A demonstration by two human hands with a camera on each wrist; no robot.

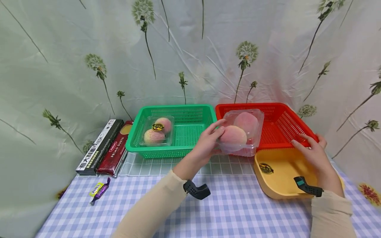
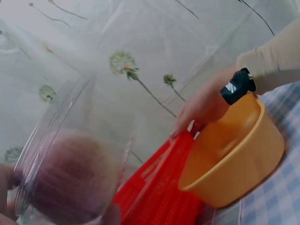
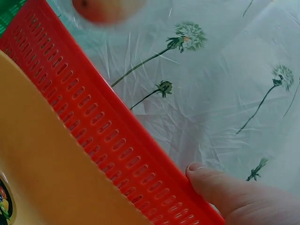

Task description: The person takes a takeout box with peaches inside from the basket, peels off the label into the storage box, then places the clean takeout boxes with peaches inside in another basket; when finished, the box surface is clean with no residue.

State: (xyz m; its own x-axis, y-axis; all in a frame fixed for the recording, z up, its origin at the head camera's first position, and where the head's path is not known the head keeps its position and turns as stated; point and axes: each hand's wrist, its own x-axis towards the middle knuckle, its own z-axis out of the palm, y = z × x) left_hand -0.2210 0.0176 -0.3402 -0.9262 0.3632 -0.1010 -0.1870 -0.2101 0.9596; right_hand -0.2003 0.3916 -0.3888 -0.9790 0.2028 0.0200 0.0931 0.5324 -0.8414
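Observation:
My left hand [image 1: 205, 142] grips the left side of a clear plastic box [image 1: 257, 130] holding two pink-yellow peaches [image 1: 233, 136]. The box is held up over the left part of a red slotted basket [image 1: 274, 132], and in the left wrist view a peach [image 2: 75, 176] shows blurred through its wall. My right hand [image 1: 318, 155] holds the red basket's near right corner, its thumb [image 3: 218, 187] lying against the rim in the right wrist view. Some of its fingers are hidden behind the basket wall.
Left of the red basket stands a green basket [image 1: 190, 147] with another boxed pair of peaches [image 1: 154, 136]. A yellow bin [image 1: 285, 178] sits in front of the red basket. Pasta packs, a black box [image 1: 101, 145] and a red bag [image 1: 116, 150], lie left, behind a purple-wrapped candy [image 1: 101, 191].

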